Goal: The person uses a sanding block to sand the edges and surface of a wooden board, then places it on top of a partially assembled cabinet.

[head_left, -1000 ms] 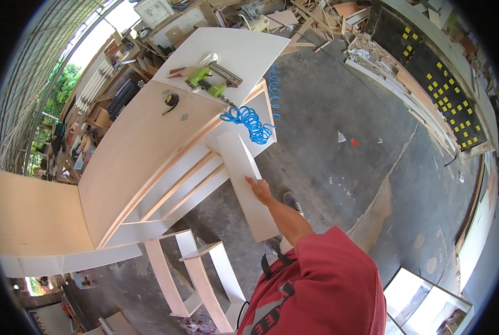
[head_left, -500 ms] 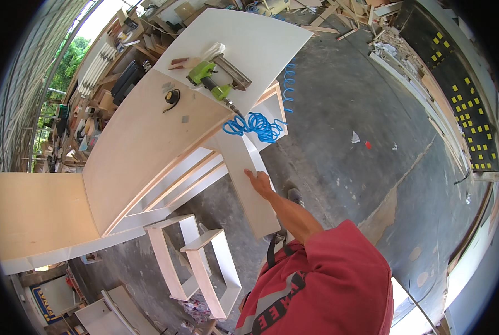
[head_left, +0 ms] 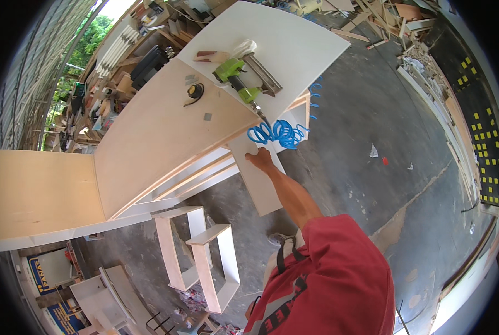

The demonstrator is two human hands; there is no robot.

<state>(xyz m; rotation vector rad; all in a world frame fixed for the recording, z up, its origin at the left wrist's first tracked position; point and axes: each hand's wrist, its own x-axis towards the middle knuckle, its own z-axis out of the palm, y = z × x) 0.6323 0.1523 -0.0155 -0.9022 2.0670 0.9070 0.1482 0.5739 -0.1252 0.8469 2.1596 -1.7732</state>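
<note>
My right hand (head_left: 262, 161) grips a long flat wooden board (head_left: 261, 192), thumb lying over its face and the other fingers partly hidden. The board's far end meets the open side of a large cabinet (head_left: 165, 131), below its top edge. On the cabinet's white panel (head_left: 299, 39) lies a green nail gun (head_left: 239, 78), and its coiled blue air hose (head_left: 283, 134) hangs over the edge just beyond my hand. My left hand does not show.
Two open rectangular wooden frames (head_left: 207, 268) stand on the concrete floor to the left of my legs. A tape measure (head_left: 193, 92) rests on the cabinet. Scrap wood (head_left: 380, 19) is heaped at the far right, and long strips (head_left: 439, 106) lie along the right side.
My right hand and the board have moved away from me and slightly left, closer in to the cabinet. The whole view has shifted a little.
</note>
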